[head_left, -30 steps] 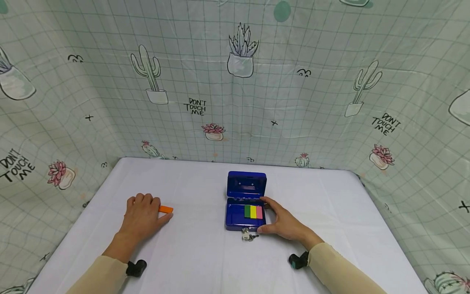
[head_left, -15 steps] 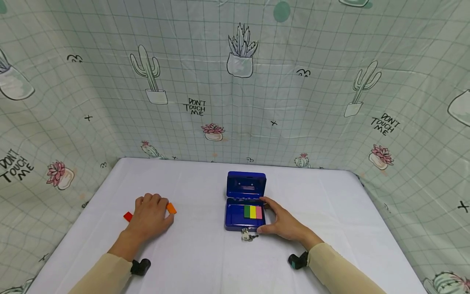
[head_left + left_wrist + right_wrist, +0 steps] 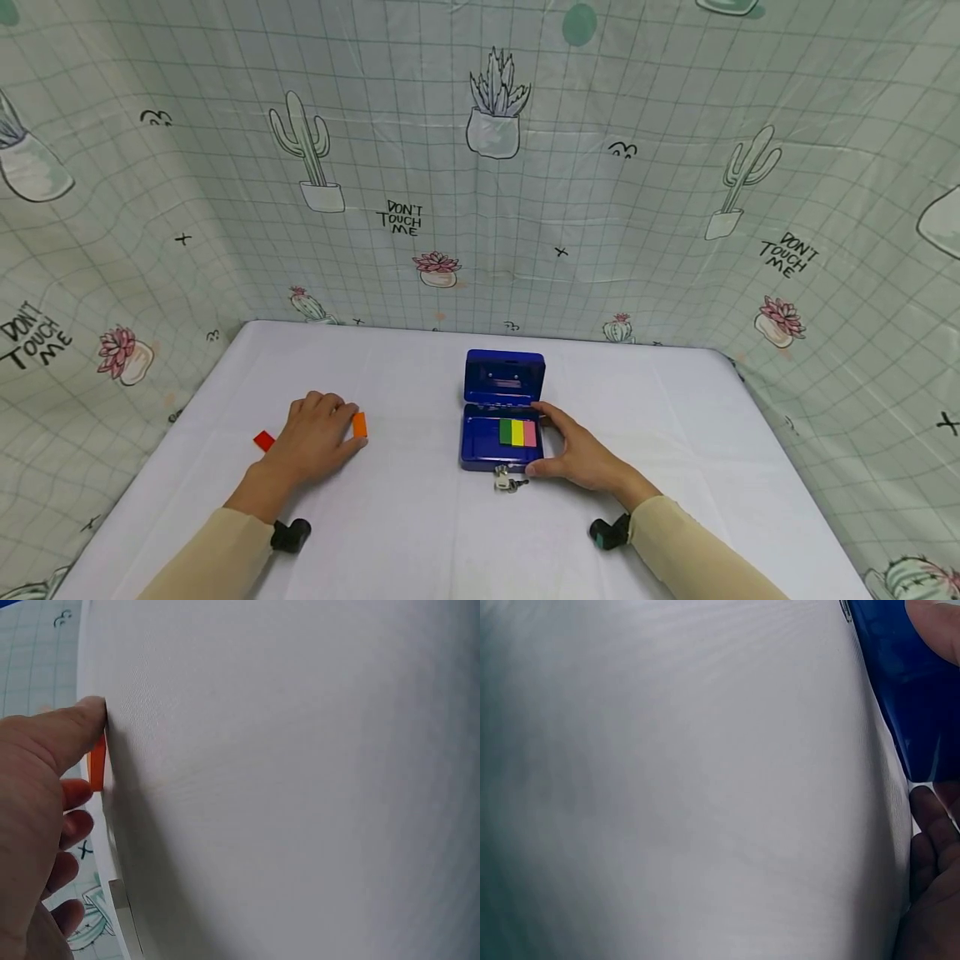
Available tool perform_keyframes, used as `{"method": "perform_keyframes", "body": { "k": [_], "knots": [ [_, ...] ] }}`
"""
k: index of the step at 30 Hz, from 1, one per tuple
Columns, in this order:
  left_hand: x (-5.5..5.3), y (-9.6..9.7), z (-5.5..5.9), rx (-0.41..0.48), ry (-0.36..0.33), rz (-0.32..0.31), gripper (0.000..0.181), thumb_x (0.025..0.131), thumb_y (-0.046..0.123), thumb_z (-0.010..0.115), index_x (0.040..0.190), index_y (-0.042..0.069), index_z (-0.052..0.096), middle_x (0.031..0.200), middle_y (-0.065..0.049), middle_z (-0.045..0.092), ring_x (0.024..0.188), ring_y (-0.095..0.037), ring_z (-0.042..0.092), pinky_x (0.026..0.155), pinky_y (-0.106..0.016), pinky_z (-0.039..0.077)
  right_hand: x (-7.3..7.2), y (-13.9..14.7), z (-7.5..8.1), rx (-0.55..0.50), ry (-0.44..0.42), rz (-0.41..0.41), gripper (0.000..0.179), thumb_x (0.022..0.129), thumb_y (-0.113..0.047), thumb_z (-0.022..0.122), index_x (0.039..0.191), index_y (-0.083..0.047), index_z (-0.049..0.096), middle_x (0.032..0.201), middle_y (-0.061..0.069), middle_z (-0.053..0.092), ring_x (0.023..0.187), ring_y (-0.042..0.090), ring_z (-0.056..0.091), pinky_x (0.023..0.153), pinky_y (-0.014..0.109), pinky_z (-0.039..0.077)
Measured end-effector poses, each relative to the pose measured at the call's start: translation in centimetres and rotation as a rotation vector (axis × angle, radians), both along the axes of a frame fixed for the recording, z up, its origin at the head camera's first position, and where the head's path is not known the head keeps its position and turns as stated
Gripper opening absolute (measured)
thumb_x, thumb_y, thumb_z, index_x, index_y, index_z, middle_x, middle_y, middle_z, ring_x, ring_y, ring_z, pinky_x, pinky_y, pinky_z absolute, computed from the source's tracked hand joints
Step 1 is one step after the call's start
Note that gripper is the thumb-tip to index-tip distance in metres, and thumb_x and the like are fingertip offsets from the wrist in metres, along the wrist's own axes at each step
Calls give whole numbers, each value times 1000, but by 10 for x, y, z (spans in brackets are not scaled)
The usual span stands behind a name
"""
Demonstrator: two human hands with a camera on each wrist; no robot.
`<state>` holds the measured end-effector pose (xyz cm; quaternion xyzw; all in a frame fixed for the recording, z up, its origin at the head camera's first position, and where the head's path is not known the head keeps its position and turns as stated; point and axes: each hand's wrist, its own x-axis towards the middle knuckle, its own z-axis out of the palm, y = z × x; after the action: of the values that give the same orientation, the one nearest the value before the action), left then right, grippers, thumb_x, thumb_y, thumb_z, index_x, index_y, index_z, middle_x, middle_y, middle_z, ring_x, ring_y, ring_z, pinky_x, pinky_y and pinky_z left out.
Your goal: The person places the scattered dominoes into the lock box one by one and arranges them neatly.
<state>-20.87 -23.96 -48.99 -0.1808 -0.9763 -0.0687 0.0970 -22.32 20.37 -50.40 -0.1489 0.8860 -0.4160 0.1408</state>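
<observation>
My left hand (image 3: pixel 310 437) pinches an orange block (image 3: pixel 360 425) between thumb and fingertips, low over the white table. In the left wrist view the orange block (image 3: pixel 97 765) shows below the thumb. A red block (image 3: pixel 264 440) lies left of that hand, partly covered by it. My right hand (image 3: pixel 581 450) grips the right side of a small blue cash box (image 3: pixel 480 446), thumb at the front corner, fingers toward the hinge. Its lid (image 3: pixel 504 377) stands raised. Green (image 3: pixel 506 432), yellow (image 3: pixel 517 432) and pink (image 3: pixel 530 433) blocks lie side by side inside.
A silver lock with keys (image 3: pixel 504 480) hangs at the box's front. Behind the white table (image 3: pixel 412 533) rises a cactus-print cloth (image 3: pixel 555 192). In the left wrist view a pale, block-like piece (image 3: pixel 120 900) sits at the table's visible edge; its kind is unclear.
My left hand has moved right, and the orange block has turned from crosswise to lengthwise. The red block has come into sight behind it. My right hand and the box have stayed put.
</observation>
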Motion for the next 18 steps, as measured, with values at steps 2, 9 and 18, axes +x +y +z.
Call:
{"method": "perform_keyframes", "body": {
  "k": [2,9,18],
  "knots": [
    [-1,-2,0,10,-20,-5,50,94,38,79,128,2,69,119,-16,64,112,-38,51,97,-58,40,0,0,-1,-1,0,-1,108,79,-42,93,165,-20,32,157,12,49,144,33,45,123,64,29],
    [-4,-4,-1,51,-43,-35,45,94,35,79,125,3,71,117,-15,64,111,-37,52,95,-57,41,0,0,-1,-2,-9,-5,108,78,-43,93,165,-21,32,158,12,48,145,33,44,123,65,28],
    [-7,-1,-2,67,62,-92,44,88,28,86,119,2,69,112,-13,64,108,-35,54,92,-53,44,0,-1,0,0,-20,-15,108,79,-42,92,165,-21,31,160,12,47,147,34,43,123,66,27]
  ]
}}
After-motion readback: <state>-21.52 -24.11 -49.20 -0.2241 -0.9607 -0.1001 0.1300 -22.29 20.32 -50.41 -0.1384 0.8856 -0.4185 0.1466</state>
